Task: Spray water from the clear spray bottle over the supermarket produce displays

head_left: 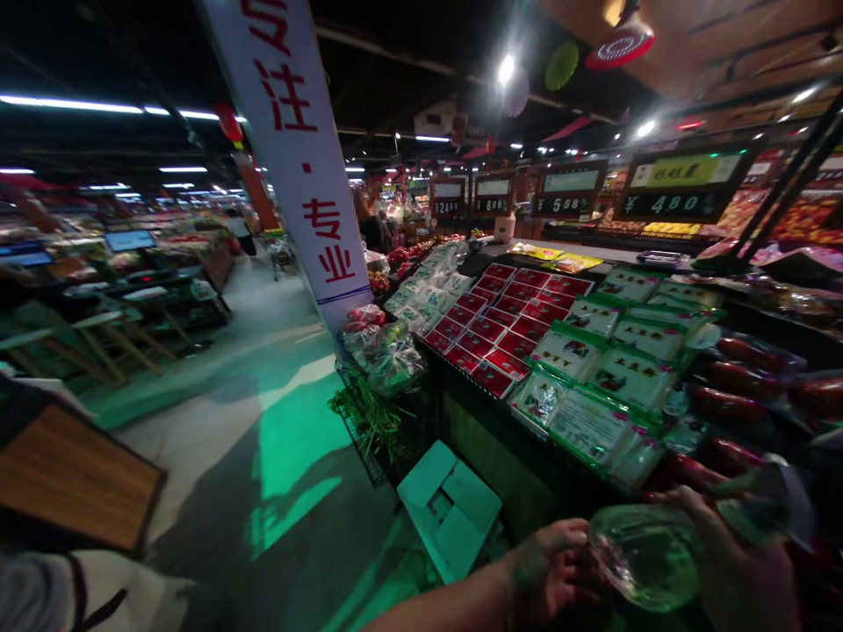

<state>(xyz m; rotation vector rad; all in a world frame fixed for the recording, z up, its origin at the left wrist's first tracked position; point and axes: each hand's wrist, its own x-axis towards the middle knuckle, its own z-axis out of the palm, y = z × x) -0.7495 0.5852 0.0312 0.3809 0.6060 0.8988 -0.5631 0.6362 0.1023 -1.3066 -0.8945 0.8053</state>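
Now, the left hand (550,569) and the right hand (734,562) are together on a clear plastic bag (644,557), which bulges between them, tinted green by the light. The left hand pinches its near edge with the fingers closed, while the right hand wraps the far side, a loose flap of plastic rising past it. Just ahead of the right hand, dark red sausages in clear packs (728,379) lie on a display worktop (500,420). Further ahead of both hands, green-edged packets (629,377) sit in rows, and beyond them red-labelled trays (491,326) fill the worktop's near end. Left of the left hand, a flattened cardboard box (448,511) lies on the floor (217,491), with a bundle of green onions (372,420) in a wire basket just beyond it, against the worktop. Farther left of the hands, a wooden table top (72,474) shows at the edge of the view, and well ahead a tall white banner with red characters (290,132) hangs. Price boards (685,184) line the back of the stall.
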